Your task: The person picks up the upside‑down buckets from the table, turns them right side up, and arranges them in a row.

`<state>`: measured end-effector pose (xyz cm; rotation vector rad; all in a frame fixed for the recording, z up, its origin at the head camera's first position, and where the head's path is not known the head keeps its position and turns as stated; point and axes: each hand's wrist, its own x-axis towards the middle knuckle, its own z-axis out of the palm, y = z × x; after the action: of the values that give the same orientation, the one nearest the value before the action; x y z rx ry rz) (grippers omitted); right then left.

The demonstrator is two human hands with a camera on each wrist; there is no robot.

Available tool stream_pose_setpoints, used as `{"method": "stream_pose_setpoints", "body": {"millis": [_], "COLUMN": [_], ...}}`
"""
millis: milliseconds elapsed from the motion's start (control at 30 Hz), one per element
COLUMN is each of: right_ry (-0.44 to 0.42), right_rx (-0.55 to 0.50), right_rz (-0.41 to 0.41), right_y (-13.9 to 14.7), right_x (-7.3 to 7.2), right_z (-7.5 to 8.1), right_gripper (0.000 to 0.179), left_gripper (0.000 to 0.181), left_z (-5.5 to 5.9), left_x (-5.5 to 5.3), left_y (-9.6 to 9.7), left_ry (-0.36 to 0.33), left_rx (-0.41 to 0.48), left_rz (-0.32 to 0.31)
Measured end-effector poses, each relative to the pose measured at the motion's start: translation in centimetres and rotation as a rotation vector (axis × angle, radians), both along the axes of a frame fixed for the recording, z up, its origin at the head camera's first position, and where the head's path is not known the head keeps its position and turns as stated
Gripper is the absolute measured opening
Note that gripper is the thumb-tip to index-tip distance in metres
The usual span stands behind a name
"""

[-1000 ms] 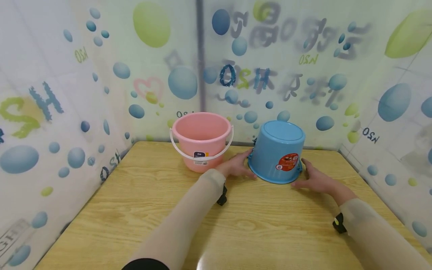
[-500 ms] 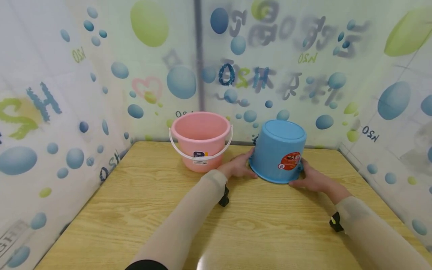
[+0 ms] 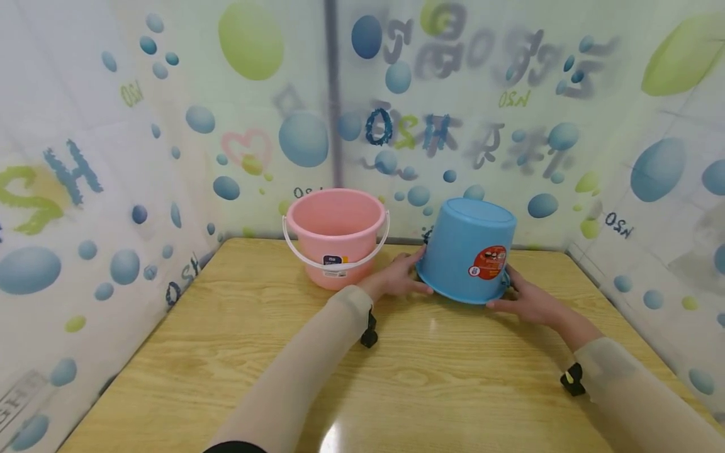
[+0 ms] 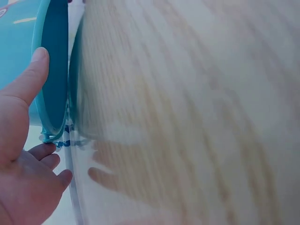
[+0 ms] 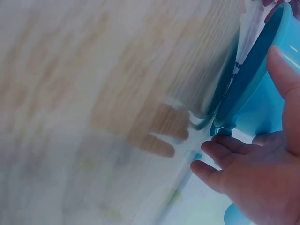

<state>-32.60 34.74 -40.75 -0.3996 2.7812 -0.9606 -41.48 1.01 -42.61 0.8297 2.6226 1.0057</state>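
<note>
Raised slightly since before, the blue bucket (image 3: 461,251) tilts upside down at 3 o'clock from the pink bucket (image 3: 337,245), left hand (image 3: 398,277) and right hand (image 3: 531,303) clamping fingers on its rim; lifting seems begun, righting not done

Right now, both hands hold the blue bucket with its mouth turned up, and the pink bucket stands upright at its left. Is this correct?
Not quite: the head view shows the blue bucket upside down, its mouth toward the table. The left hand and right hand do hold it, and the pink bucket stands upright at its left.
</note>
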Motion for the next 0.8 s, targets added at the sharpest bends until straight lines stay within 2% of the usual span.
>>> {"method": "stream_pose_setpoints", "body": {"millis": [100, 367, 533, 633, 800], "right_ry": [0.005, 0.038, 0.056, 0.068, 0.116], "right_rx": [-0.011, -0.035, -0.081, -0.128, -0.196], "right_rz": [-0.009, -0.031, -0.037, -0.033, -0.032], "right_y": [0.0, -0.1, -0.3, -0.5, -1.1], "right_x": [0.3, 1.3, 1.9, 2.1, 2.4], "right_z": [0.1, 0.6, 0.8, 0.9, 1.1], "right_gripper": [0.122, 0.113, 0.105, 0.099, 0.09], "left_gripper": [0.114, 0.111, 0.107, 0.104, 0.101], "left_z": [0.2, 1.1, 1.4, 1.5, 1.8], "left_x": [0.3, 1.7, 2.1, 2.1, 2.6], "left_y": [-0.4, -1.2, -1.5, -1.6, -1.8], "left_ry": [-0.02, -0.119, -0.113, -0.119, -0.11], "left_rx": [0.055, 0.189, 0.236, 0.297, 0.34], "left_rz": [-0.007, 0.044, 0.038, 0.028, 0.048]}}
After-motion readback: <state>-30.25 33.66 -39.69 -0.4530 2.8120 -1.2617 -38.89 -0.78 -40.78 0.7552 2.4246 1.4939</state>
